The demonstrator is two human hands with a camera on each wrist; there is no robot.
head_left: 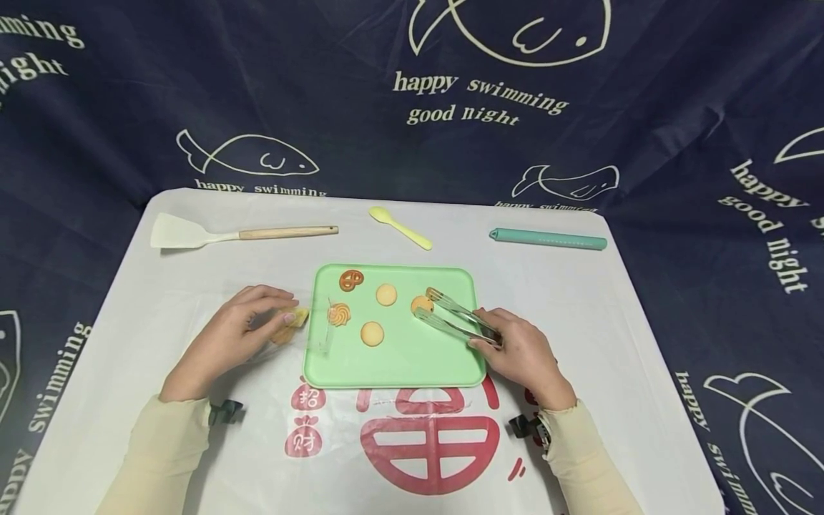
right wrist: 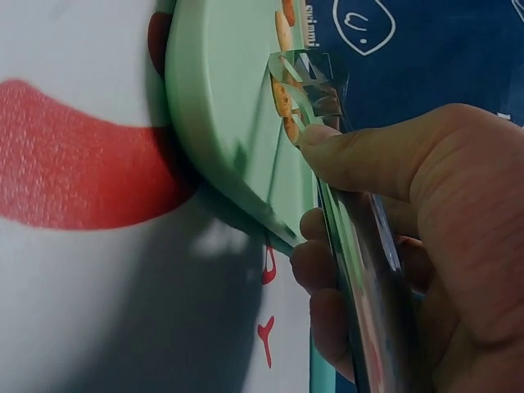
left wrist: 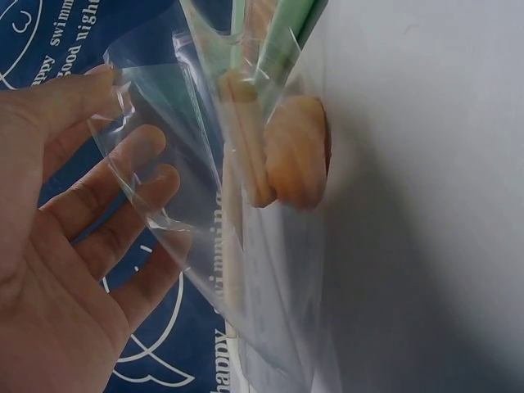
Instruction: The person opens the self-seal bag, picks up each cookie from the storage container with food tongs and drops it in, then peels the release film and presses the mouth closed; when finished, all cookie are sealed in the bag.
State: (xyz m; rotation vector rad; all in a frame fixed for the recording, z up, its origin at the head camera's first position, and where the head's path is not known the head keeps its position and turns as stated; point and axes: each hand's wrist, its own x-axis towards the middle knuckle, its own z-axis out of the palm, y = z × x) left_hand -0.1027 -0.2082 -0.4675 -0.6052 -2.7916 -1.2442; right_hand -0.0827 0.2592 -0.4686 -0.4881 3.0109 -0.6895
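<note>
L hand [head_left: 241, 325] pinches a clear, thin plastic bag [left wrist: 282, 278] btwn thumb & a finger, other fingers loosely spread; tan baked pieces [left wrist: 299, 155] show thru the film, just left of the tray. R hand [head_left: 521, 347] grips shiny silver metal tongs [right wrist: 372, 286], tips parted at a round golden cookie [head_left: 421, 305] on a pale-green rectangular tray [head_left: 418, 365]; can't tell if they squeeze it. Cookie is prob. light, dry & brittle, best taken lightly at opp. edges. Bag looks limp & slippery, best held by its mouth.

Also on tray: a brown pretzel-shaped cookie [head_left: 351, 280], a swirled tan cookie [head_left: 340, 315] & two plain round pale cookies [head_left: 386, 295]. Beyond, on white table cover [head_left: 547, 279]: white spatula w/ wooden handle [head_left: 182, 232], yellow spoon [head_left: 400, 227], teal stick [head_left: 548, 239].
</note>
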